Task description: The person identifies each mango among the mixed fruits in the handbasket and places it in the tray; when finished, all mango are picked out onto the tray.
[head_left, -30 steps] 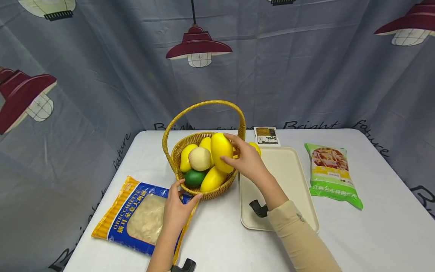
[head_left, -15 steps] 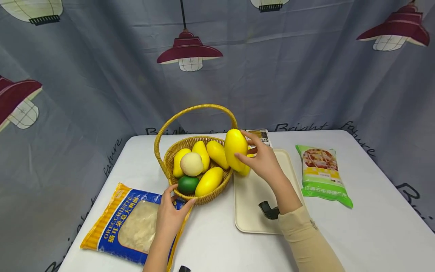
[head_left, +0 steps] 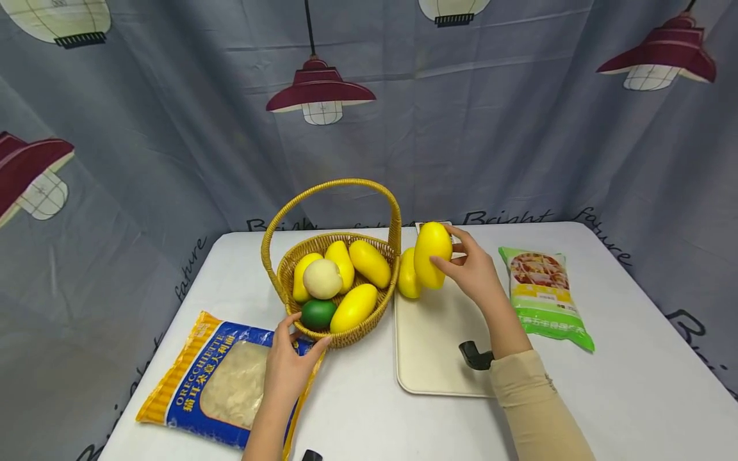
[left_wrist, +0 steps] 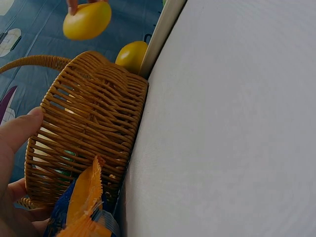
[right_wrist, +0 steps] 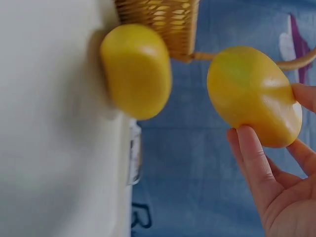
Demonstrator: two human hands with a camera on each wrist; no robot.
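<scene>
My right hand (head_left: 475, 272) grips a yellow mango (head_left: 433, 255) between thumb and fingers, raised over the beige tray (head_left: 438, 352). In the right wrist view the held mango (right_wrist: 252, 94) hangs apart from another mango (right_wrist: 137, 71), which lies on the tray's far left part. My left hand (head_left: 289, 365) holds the near left rim of the wicker basket (head_left: 369, 333), thumb and fingers spread along it. Inside the basket are several yellow mangoes (head_left: 353, 307), a pale round fruit (head_left: 322, 279) and a dark green fruit (head_left: 318, 314). The left wrist view shows the basket's woven side (left_wrist: 94, 123).
A blue and yellow orecchiette bag (head_left: 230, 381) lies at the left, its corner against the basket. A green food bag (head_left: 544, 294) lies right of the tray. Behind the held mango, a small packet (head_left: 423, 225) is mostly hidden. The basket's tall handle (head_left: 331, 184) arches upward.
My right hand has lifted the mango out of the basket and carried it right, over the tray. My left hand stays at the basket's rim. The head view has shifted slightly.
</scene>
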